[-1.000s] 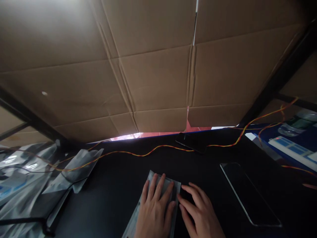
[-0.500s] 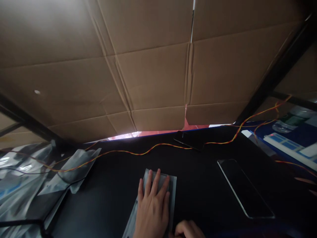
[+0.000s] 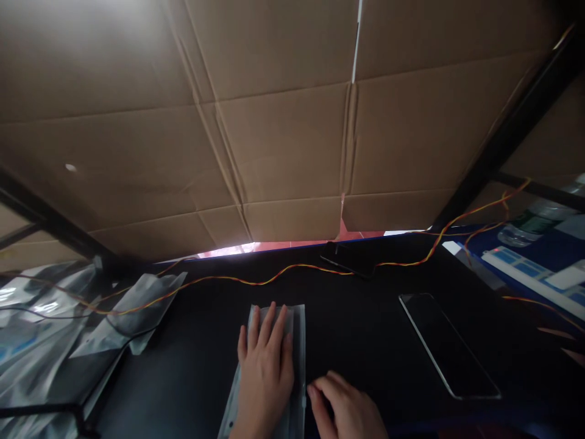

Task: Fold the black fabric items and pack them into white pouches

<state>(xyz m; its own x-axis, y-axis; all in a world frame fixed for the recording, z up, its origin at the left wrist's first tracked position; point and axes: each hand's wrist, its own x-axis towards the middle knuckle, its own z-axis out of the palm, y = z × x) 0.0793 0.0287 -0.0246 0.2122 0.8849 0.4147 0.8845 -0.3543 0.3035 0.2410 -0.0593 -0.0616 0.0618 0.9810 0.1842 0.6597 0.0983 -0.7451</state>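
One pouch (image 3: 298,341) lies pinned flat by the left hand (image 3: 265,372), fingers outstretched. Right hand (image 3: 350,411), at its four o'clock, curls its fingers; grip unclear.

Premises present as an electronics assembly or packing bench. A black mat (image 3: 365,341) covers the work surface under the left hand (image 3: 265,372) and right hand (image 3: 350,411). Silver anti-static pouches (image 3: 55,329) lie heaped well left of the hands. A twisted red-yellow-black wire (image 3: 274,278) runs just beyond them, a bare phone panel (image 3: 448,347) lies to their right, and flattened cardboard (image 3: 283,140) on black frame bars (image 3: 503,140) screens the far side
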